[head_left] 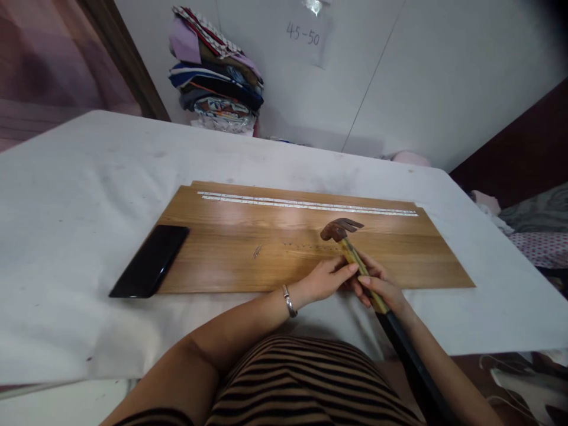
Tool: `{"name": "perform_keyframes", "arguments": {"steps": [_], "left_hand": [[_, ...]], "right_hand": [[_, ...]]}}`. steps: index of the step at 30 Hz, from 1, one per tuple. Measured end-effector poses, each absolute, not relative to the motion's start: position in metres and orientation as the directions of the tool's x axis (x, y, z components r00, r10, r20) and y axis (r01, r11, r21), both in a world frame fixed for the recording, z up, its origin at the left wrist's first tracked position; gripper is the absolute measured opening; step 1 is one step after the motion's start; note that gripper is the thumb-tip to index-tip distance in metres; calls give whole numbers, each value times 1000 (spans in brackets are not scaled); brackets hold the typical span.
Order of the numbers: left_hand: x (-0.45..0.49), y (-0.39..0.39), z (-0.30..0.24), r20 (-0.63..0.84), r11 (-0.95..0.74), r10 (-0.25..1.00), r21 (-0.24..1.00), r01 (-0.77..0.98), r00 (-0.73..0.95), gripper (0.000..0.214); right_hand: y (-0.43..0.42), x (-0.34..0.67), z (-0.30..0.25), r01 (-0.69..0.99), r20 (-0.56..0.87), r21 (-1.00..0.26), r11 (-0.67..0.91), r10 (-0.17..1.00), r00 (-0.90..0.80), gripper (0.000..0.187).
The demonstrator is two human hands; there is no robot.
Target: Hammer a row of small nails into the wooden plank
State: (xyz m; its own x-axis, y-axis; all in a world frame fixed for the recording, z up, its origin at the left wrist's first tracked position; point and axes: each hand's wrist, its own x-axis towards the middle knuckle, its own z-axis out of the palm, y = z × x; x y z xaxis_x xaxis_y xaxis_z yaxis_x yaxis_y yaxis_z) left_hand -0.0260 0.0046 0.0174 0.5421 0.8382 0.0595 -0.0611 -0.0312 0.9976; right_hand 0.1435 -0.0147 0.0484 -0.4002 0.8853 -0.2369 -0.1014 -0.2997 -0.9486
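Nearest to me are a brown-and-black striped top (306,384) and both bare forearms, reaching away from me over the near edge of a white-covered table (57,236). The left forearm, with a silver bracelet (290,300) at its wrist, slants far and right; the right one slants far and left.

I see both hands meet on a claw hammer (379,305) with a rusty head and a yellow-and-black handle. The right hand (388,290) is curled around the handle; the left hand (327,277) grips it lightly, thumb on top, its fingers partly hidden from me.

The hammer's head is above a brown wood-grain board (222,272). A flat black glossy device (151,260) overlaps the board's left end, and thin metal nails (257,252) lie left of the hammer.

Farther off, two narrow whitish strips (306,205) run along the board. Beyond the table, folded clothes (217,71) are stacked before a pale wall (426,77).
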Motion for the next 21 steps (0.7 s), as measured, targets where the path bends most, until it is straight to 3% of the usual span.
{"name": "perform_keyframes", "arguments": {"steps": [3,8,11,14,21], "left_hand": [[-28,2,18,103,-151,844,987,49,526,49],[-32,-2,20,102,-199,792,975,96,602,54],[-33,-4,22,82,-237,788,955,178,610,52],[-33,-6,27,71,-277,805,922,269,589,46],[-57,-18,38,82,-330,852,851,408,518,32]], "right_hand": [[-13,146,51,-146,-195,-948,-283,879,-436,70],[-7,143,60,-170,-240,-918,-359,843,-481,31],[2,141,72,-130,-229,-942,-310,874,-428,32],[14,139,86,-116,-209,-947,-298,852,-480,34],[23,138,72,-152,-231,-910,-385,777,-585,31]]}}
